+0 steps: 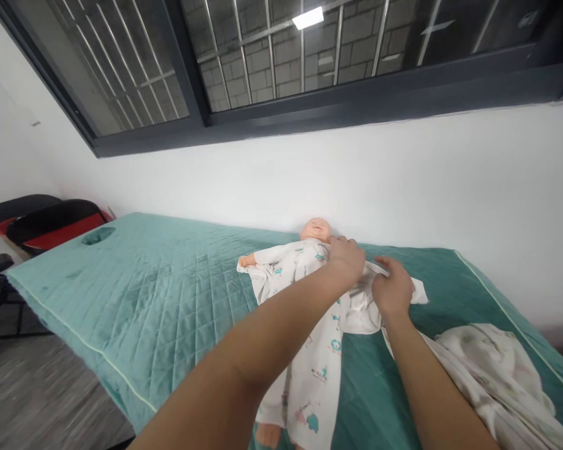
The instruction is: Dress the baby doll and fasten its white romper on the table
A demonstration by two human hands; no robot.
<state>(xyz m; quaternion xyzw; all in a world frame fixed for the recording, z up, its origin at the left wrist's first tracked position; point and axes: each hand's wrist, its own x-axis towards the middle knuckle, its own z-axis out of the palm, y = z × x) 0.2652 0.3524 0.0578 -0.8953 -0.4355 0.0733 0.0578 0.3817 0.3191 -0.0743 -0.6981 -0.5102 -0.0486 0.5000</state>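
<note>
A baby doll (316, 229) lies on its back on the green bed, its head toward the wall. It has on a white printed baby romper (316, 369), spread out to both sides, with the doll's feet showing at the leg ends. My left hand (349, 259) is closed on the romper at the doll's shoulder and upper chest; its fingertips are partly hidden. Just right of it, my right hand (394, 284) pinches a fold of the romper's sleeve. The doll's arm on that side is hidden by cloth and hands.
A crumpled white printed cloth (492, 356) lies at the bed's right. The quilted green bed cover (169, 281) has a round hole (98, 235) at its far left. Black and red chairs (56, 225) stand beyond that end. A white wall (216, 181) and barred window back the bed.
</note>
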